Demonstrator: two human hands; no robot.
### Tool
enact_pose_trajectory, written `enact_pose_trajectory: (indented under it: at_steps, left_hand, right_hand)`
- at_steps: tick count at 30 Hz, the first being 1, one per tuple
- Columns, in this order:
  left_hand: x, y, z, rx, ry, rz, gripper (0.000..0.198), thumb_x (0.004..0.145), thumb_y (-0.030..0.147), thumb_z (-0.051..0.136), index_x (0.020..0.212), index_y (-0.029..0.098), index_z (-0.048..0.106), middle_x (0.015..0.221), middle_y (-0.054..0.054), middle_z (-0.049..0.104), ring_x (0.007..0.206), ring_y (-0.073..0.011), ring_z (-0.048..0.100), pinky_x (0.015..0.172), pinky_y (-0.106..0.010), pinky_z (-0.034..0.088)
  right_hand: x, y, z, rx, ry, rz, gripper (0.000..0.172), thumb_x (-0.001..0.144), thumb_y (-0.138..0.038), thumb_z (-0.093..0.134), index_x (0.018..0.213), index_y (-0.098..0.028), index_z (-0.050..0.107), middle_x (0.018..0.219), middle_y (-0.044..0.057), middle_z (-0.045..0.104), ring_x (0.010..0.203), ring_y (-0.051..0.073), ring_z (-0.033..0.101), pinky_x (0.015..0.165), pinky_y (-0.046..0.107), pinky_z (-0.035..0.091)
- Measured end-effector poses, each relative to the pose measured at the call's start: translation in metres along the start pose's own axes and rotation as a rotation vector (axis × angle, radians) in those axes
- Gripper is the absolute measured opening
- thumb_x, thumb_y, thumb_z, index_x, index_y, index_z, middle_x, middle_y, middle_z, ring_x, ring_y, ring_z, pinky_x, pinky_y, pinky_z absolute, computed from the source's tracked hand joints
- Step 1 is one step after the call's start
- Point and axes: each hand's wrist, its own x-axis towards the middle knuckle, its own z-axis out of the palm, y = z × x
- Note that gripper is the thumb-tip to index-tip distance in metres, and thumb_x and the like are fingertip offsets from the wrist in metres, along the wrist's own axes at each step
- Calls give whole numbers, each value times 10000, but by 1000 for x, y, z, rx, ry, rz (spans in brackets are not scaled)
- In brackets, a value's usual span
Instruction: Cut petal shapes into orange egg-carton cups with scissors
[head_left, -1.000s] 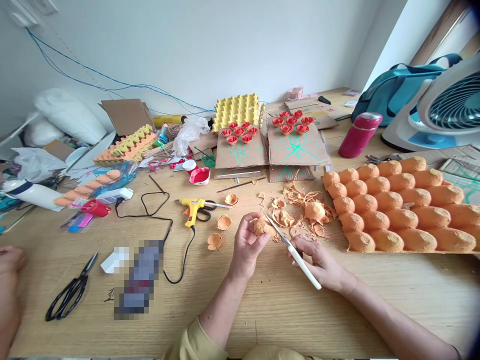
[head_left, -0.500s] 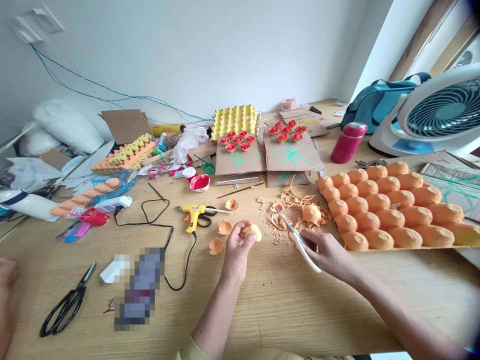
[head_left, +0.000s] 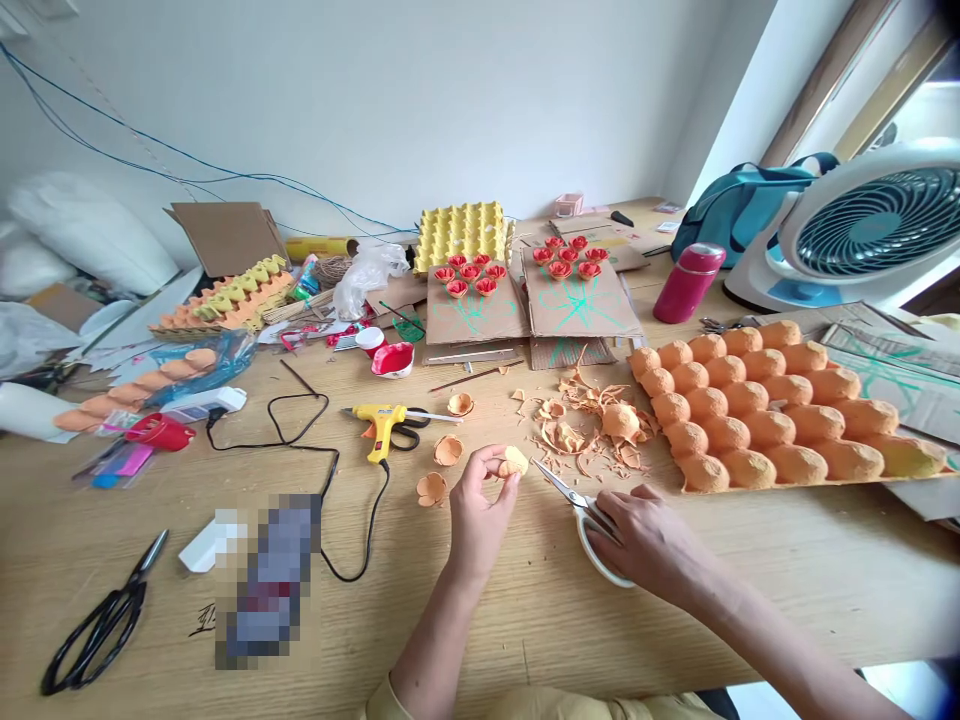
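Between the thumb and fingers of my left hand (head_left: 484, 500) is a small egg carton cup (head_left: 514, 462), orange with a pale yellow side. My right hand (head_left: 645, 535) grips white-handled scissors (head_left: 574, 497), whose blades point up and left toward the cup without touching it. Left of my left hand lie cut orange petal cups (head_left: 432, 489), several in a column. Beyond the scissors is a heap of orange carton scraps (head_left: 564, 435) with a whole cup (head_left: 620, 421) among them.
A big orange egg tray (head_left: 750, 400) lies at the right. A yellow glue gun (head_left: 384, 430) with its black cord and black scissors (head_left: 105, 625) lie left. Cardboard pieces (head_left: 585, 305) with red flowers stand behind; a pink bottle (head_left: 688, 283) and fan (head_left: 877, 230) are back right.
The scissors have come down and left, away from the scrap heap and closer to the cup. My left hand has turned the cup slightly. The view has shifted a little to the right.
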Motion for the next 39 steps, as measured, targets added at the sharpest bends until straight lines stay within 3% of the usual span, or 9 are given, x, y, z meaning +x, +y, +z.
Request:
enact_pose_trajectory:
  at_steps: [6,10,14,20,26,29,33,35,39]
  left_hand:
    - [-3,-1,2,241,-24,220,272,873,127,603,1111,253,645,976,-49,730,904,-216,665,879,-369,470]
    - [-5,0,4,419,-103,335,168,885,110,585,958,245,654,882,-35,732,839,-224,634,799,-368,440]
    - [-6,2,5,514,-157,394,144,884,95,577,880,227,636,866,-39,715,847,-227,594,790,-373,417]
    - [-6,4,3,601,-136,418,138,905,128,575,887,228,670,869,-48,686,836,-224,564,783,-372,408]
    - [2,0,-9,577,-45,414,165,912,141,574,978,236,692,907,-57,698,842,-224,580,800,-375,428]
    - [8,-1,-18,527,82,398,138,901,154,595,967,231,688,904,-56,690,867,-222,597,825,-371,449]
    - [13,4,-27,445,244,373,91,898,163,607,930,223,667,892,-52,677,883,-214,615,838,-357,472]
    - [14,7,-29,422,289,370,74,895,165,613,906,221,659,882,-49,664,875,-207,620,833,-342,477]
    - [13,12,-29,427,290,380,80,882,135,621,891,211,643,870,-44,652,859,-191,613,826,-321,477]
  right_hand:
    - [4,18,0,-82,41,84,323,944,-395,489,698,-196,556,564,52,660,482,181,571,594,336,306]
    - [-3,27,-2,-122,58,132,332,940,-426,484,682,-219,511,546,25,638,478,185,584,546,324,268]
    - [-7,21,-2,-129,47,53,307,938,-417,500,703,-222,522,547,16,627,508,203,602,572,327,311]
    - [2,7,1,-98,77,-7,289,919,-394,531,696,-212,551,574,28,653,494,184,573,621,341,331]
    - [15,-5,3,-99,30,-41,268,920,-374,530,733,-195,597,631,50,680,513,181,575,604,337,309]
    - [20,0,1,-129,-15,16,258,900,-390,554,739,-193,597,613,54,681,509,190,589,572,332,289]
    - [19,9,-2,-191,21,138,286,915,-402,527,729,-189,574,576,75,668,519,220,606,565,337,284]
    - [15,0,0,-159,28,97,282,932,-389,505,743,-191,570,582,63,662,508,203,599,577,337,297]
    - [10,-46,8,-5,-24,-107,191,902,-335,553,770,-198,572,669,27,681,514,163,586,640,331,333]
